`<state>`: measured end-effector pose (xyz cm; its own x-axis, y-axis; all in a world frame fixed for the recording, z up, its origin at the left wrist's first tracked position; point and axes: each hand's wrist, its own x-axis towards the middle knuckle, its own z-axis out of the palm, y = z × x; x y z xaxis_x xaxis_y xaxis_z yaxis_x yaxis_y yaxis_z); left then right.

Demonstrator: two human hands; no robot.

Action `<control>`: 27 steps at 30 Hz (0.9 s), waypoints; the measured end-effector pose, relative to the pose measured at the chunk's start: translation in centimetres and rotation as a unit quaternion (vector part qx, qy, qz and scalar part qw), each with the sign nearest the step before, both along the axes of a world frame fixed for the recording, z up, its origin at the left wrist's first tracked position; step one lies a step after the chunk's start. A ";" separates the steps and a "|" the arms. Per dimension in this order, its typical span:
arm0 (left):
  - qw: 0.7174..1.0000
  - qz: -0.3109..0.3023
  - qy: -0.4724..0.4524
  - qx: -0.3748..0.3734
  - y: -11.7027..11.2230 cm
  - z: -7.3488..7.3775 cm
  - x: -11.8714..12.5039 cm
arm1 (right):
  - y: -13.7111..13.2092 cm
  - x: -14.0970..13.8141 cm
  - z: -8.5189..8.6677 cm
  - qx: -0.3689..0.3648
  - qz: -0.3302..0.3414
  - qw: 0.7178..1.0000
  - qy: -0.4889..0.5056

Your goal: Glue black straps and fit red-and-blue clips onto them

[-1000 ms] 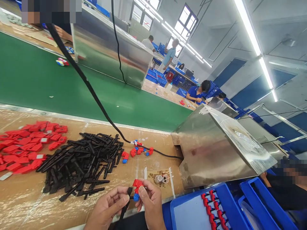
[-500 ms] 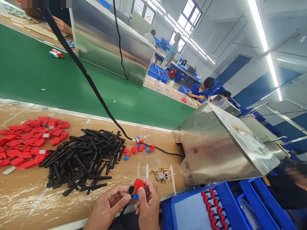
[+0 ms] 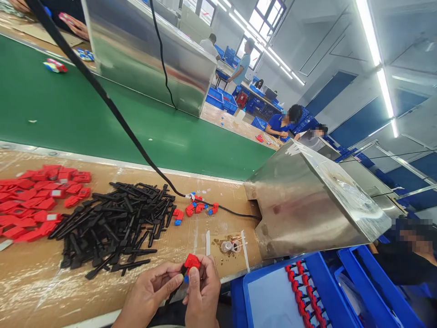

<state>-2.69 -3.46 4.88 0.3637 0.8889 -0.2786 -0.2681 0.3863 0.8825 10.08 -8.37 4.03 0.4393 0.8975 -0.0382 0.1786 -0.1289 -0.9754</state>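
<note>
My left hand (image 3: 150,291) pinches a long black plastic part (image 3: 175,289) at the table's front edge. In my right hand (image 3: 202,289) is a small red and blue plastic piece (image 3: 191,261), held between thumb and fingers. The black part meets the red and blue piece; whether it is seated in it, I cannot tell. To the left lies a heap of similar black parts (image 3: 116,223). Several small red and blue pieces (image 3: 200,207) rest behind my hands.
Red parts (image 3: 30,200) are spread at the left. Two small cups (image 3: 226,246) with sticks stand to the right. A blue tray (image 3: 249,291) holds rows of red and black assemblies. A metal box (image 3: 307,200), a black cable (image 3: 136,141) and a green belt (image 3: 136,118) lie beyond.
The black part has come up against the red and blue piece, where a gap showed before. My hands have drawn closer together, and the view has shifted slightly.
</note>
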 end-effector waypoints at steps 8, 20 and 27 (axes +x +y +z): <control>0.974 -0.216 -0.067 -0.003 3.5 -0.2 -1.1 | 1.7 4.5 4.6 -0.072 0.248 0.958 0.126; 0.929 -0.158 0.178 0.283 4.2 4.0 -4.5 | 2.7 4.9 9.0 0.142 0.325 0.860 -0.367; 0.734 -0.050 0.264 0.624 2.7 5.2 -5.6 | 2.3 4.4 10.0 0.223 0.323 0.799 -0.455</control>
